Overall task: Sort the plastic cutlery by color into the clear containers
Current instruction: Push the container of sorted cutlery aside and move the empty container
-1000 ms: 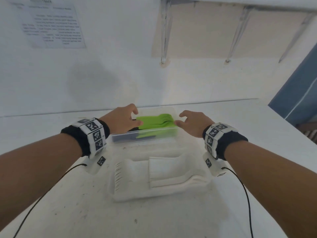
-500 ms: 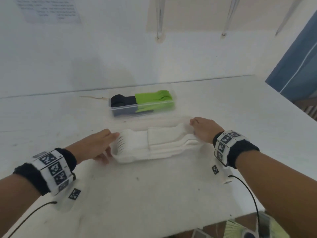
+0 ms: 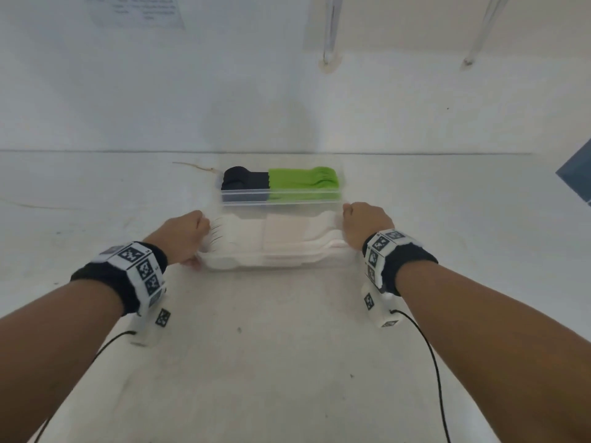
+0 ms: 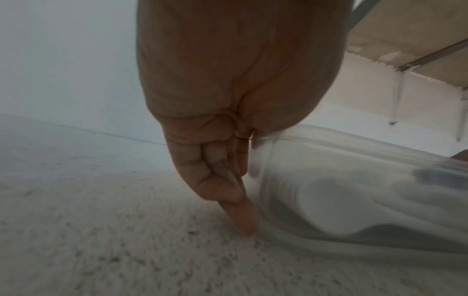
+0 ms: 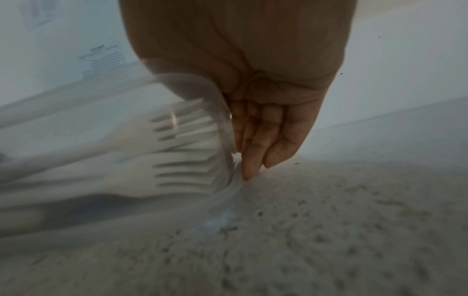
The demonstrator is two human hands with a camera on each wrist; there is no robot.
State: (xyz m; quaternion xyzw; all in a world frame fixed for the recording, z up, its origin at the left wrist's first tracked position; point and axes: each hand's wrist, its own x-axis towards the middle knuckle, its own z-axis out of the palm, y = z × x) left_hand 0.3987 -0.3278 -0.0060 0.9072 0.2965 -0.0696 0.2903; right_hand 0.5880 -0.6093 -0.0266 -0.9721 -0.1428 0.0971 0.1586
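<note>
In the middle of the head view, a clear rectangular plastic container point(image 3: 275, 265) packed with white plastic forks and spoons point(image 3: 271, 235) sat on the speckled white table point(image 3: 287, 362). The left hand point(image 3: 184, 239) was at its left short end and the right hand point(image 3: 366, 223) at its right short end. In the left wrist view the fingers point(image 4: 243, 216) were pressed together and pointed down, flat against the container's end wall, with a fingertip near or touching the tabletop. The right wrist view showed the same: straight fingers point(image 5: 253, 152) held together against the rounded corner of the container, the white fork tines blurred behind the clear wall. Whether either thumb hooked over the rim could not be told.

Just behind the near container, toward the upper centre of the head view, lay a second clear plastic container point(image 3: 281, 199), its front wall close to or touching the first. Its left part held black plastic cutlery point(image 3: 244, 180) and its right part lime-green plastic cutlery point(image 3: 303, 182).

Both wrists wore black bands with white marker-patterned blocks point(image 3: 140, 266), and thin black cables point(image 3: 431, 362) trailed from them toward the lower edge. A printed paper sheet point(image 3: 137, 11) hung on the white wall at the upper left, metal shelf brackets point(image 3: 331, 30) came down at the upper right, and a blue-grey panel point(image 3: 579, 177) showed at the right edge.
</note>
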